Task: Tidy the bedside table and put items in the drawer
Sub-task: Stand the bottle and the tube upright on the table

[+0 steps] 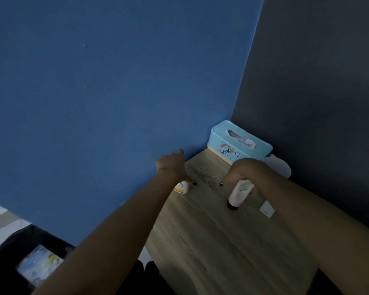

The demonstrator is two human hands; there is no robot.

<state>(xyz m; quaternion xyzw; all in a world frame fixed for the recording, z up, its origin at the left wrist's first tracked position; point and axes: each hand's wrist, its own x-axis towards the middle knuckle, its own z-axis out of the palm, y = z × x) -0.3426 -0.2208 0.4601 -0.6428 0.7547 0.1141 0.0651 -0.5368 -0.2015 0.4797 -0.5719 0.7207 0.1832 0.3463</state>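
The wooden bedside table (211, 241) runs from the lower middle up to the corner of the walls. My right hand (243, 171) is shut on a white tube with a dark cap (238, 194), held cap-down just over the tabletop. My left hand (172, 163) reaches along the blue wall, fingers curled; beneath it sits a small white and orange container (182, 187), partly hidden by the wrist. Whether the left hand grips it is not clear. A small dark item (194, 183) lies beside that container.
A light blue tissue box (239, 145) with cartoon print stands in the far corner, a white round object (279, 167) beside it. A small white box (267, 209) lies under my right forearm. A black bin (19, 252) with rubbish stands on the floor at lower left.
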